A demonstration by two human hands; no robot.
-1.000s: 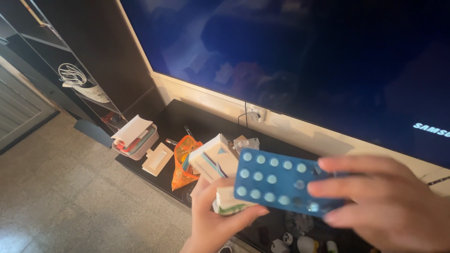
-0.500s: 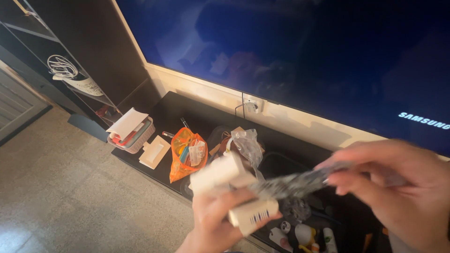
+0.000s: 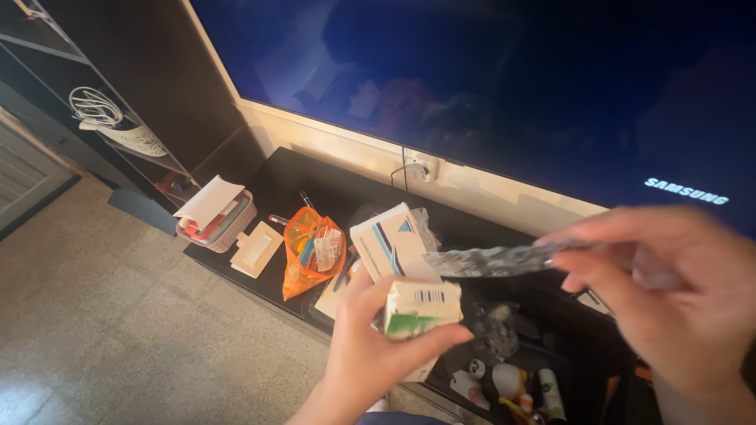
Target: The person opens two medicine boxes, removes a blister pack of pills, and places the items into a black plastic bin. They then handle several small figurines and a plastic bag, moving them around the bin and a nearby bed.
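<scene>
A: Logging the head view, the only view. The left hand (image 3: pixel 370 354) is raised over the front edge of the black cabinet top (image 3: pixel 299 177), palm toward the camera. Its fingers are closed around two small cartons. The thumb presses across the green-and-white box (image 3: pixel 421 308), and the striped box (image 3: pixel 391 244) stands just behind it, tilted up.

B: And the right hand (image 3: pixel 677 307)?

A: It's blurred and higher, with the fingers extended leftward. Thumb and fingertips are pinched on one end of a blister strip (image 3: pixel 492 260). The strip lies nearly flat and edge-on to the camera, silver foil showing. Its free end reaches the top of the striped box. I cannot tell whether it touches.

B: Which step do you judge is in hand?

A: The strip is being held against the cartons, end to opening. Which carton it belongs with is not legible from here.

B: What would further handling need?

A: As I read it, the left grip has to be firm enough to keep both cartons from twisting. The strip would need to sit level with a carton mouth, because it is thin and will flex.

B: Surroundings?

A: An orange bag (image 3: pixel 309 256), a white tray (image 3: pixel 256 249) and a basket of papers (image 3: pixel 214 216) sit on the cabinet top. Small bottles (image 3: pixel 512 382) lie below the hands, and a large dark screen (image 3: pixel 472 79) is above.
</scene>
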